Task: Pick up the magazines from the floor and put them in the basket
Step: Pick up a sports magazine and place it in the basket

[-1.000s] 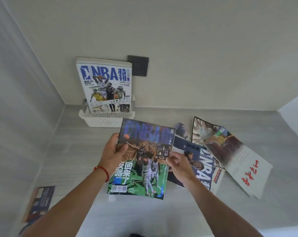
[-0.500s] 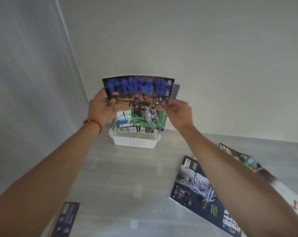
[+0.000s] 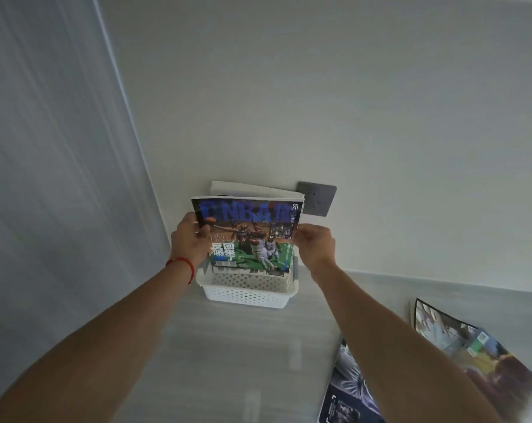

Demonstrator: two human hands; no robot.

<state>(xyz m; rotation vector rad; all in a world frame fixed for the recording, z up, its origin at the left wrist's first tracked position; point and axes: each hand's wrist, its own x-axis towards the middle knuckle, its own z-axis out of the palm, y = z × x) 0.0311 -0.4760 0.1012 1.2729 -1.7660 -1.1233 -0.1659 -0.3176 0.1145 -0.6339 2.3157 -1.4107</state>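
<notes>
Left hand [image 3: 189, 239] has the left edge of the NBA magazine [image 3: 249, 236] pinched, thumb on the cover and fingers tucked behind, and the right hand [image 3: 315, 244] is doing the same on the right edge. So both are closed on the one magazine, holding it upright, with its bottom edge already down inside the white basket [image 3: 246, 296] just below the hands.

Handling-wise, I'd guess this is light and floppy: thin glossy paper, probably a bit slick. The top edge looks slightly bowed. Gripping both side edges partway up seems like the right call, since it keeps the cover flat so it can slide in without buckling. One-handed by a corner, I'd expect it to droop and maybe catch the rim.

Directly behind the held one, further from the hands, there's a stack of magazines [image 3: 255, 189] already standing in the basket against the wall. I only see the white top edges, so I can't count them. A dark wall plate [image 3: 316, 198] sits just up and right of the right hand.

Count: one basket, one magazine in hand, and two magazines in view on the floor [image 3: 228, 361], well below and right of the right hand: a dark cover [image 3: 347, 392] and a pale cover [image 3: 472, 352] beside it, both cut by the frame.
</notes>
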